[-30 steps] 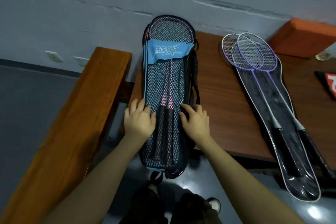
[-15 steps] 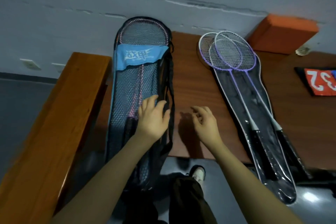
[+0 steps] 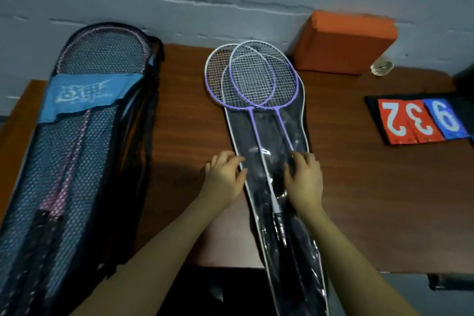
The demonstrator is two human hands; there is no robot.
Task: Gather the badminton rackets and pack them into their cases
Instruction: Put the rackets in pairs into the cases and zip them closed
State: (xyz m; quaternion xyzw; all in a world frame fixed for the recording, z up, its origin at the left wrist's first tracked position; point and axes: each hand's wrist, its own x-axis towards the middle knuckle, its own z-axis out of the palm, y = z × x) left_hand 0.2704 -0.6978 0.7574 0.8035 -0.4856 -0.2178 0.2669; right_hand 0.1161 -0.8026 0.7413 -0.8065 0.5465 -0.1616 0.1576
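Head view: both hands have left the mesh case since the earlier frames and now sit on the clear case to its right; the left hand has its fingers curled at that case's white-piped left edge, seeming to pinch it (the grip itself is hard to make out); the right hand lies on the glossy plastic over the racket shafts, fingers bent and pressing, thumb hidden. Two purple rackets lie in the clear case, oval white-strung heads overlapping and sticking out of its top, thin shafts and dark grips under the wrinkled film. The mesh case, dark netting with a blue fabric band, holds pink rackets and rests on the wooden bench, well left of the hands. An orange block and numbered cards lie farther right.
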